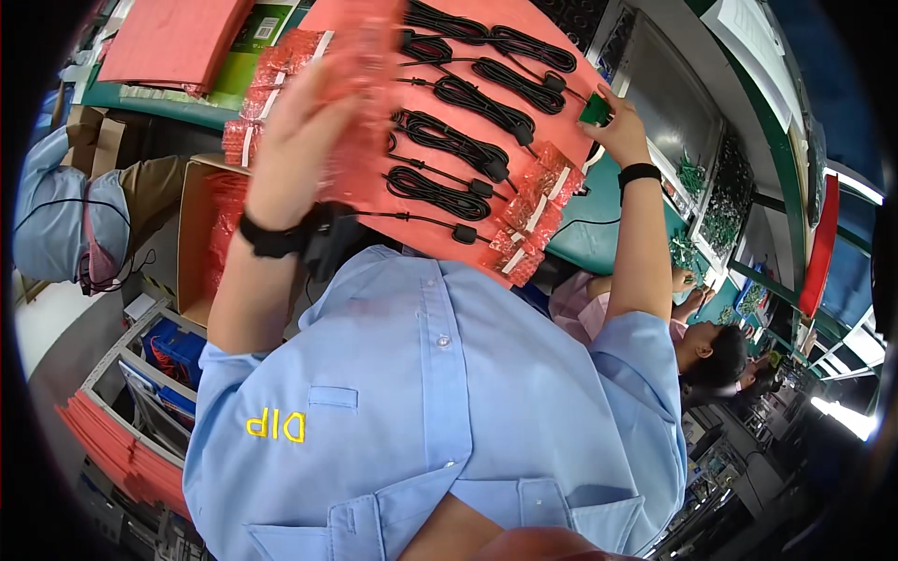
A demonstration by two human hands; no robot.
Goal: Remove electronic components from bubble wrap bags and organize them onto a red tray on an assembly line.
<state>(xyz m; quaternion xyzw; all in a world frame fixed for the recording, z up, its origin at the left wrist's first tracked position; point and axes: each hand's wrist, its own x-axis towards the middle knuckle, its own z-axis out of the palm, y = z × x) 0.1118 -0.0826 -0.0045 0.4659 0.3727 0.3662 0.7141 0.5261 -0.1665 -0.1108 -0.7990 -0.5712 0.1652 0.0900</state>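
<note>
On the left, my left hand (297, 140) is closed on a red bubble-wrap bag (360, 122), which is smeared by motion. My right hand (622, 136), at the right edge of the pink foam sheet (369, 222), pinches a small green circuit board (596, 110) between thumb and fingers. Between the hands, several coiled black cables (482, 107) lie in rows across the sheet. Some cable ends at the lower right go into red bubble-wrap pouches (531, 217) with white strips. More such pouches (271, 84) lie beyond my left hand.
A cardboard box (195, 248) with red bubble wrap inside stands at the left, near a person in blue (75, 206). Pink foam sheets (168, 42) are stacked at the far left. To the right are trays of green parts (725, 210) and another person (711, 351).
</note>
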